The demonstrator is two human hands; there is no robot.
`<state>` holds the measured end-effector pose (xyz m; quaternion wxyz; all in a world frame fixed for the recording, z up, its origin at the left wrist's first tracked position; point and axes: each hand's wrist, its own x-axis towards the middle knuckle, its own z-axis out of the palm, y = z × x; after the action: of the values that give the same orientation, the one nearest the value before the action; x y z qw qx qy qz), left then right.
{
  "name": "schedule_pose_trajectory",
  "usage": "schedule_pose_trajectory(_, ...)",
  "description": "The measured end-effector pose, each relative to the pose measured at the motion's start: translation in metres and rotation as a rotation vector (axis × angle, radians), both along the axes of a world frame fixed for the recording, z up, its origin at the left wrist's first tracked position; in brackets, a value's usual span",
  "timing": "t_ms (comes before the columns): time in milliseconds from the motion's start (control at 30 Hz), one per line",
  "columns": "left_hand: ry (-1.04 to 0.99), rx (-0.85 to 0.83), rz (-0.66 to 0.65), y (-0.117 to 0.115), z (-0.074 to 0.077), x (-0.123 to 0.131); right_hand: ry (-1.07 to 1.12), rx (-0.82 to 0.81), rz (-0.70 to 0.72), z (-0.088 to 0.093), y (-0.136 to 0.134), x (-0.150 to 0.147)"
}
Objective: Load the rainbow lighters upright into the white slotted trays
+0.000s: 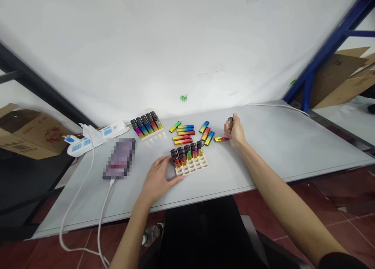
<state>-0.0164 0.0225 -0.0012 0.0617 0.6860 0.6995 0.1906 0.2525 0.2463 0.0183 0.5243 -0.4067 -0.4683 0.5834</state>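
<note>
My left hand (159,178) lies at the left side of a white tray with holes (193,166), thumb along its front corner and fingers spread beside it. Several lighters with black tops (189,153) stand in the tray's back and left holes; holes at the front right show bare. My right hand (234,131) is raised over the table at the right, fingers curled round a lighter whose metal top (230,121) shows; its body is hidden. Beneath that hand lies a yellow and magenta sleeve (222,139). Several other coloured sleeves (185,133) lie behind the tray.
A second tray of lighters (147,125) stands at the back left. Further left are a phone (120,158) with a white cable (101,218) and a power strip (99,136). The table's front edge (202,199) is near me, and a wall (175,46) rises behind.
</note>
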Motion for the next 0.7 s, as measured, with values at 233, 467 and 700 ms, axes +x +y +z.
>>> schedule_pose_trajectory(233,-0.009,-0.012,0.005,0.001,-0.001,-0.001,0.044,-0.025,0.038,0.003,-0.004,-0.005)
schedule_pose_trajectory(467,-0.013,-0.018,0.009,0.001,-0.002,-0.002,0.025,-0.044,0.031,0.004,-0.009,-0.009)
schedule_pose_trajectory(700,-0.019,-0.01,0.009,0.001,-0.003,-0.002,-0.003,-0.04,0.055,0.001,-0.011,-0.011)
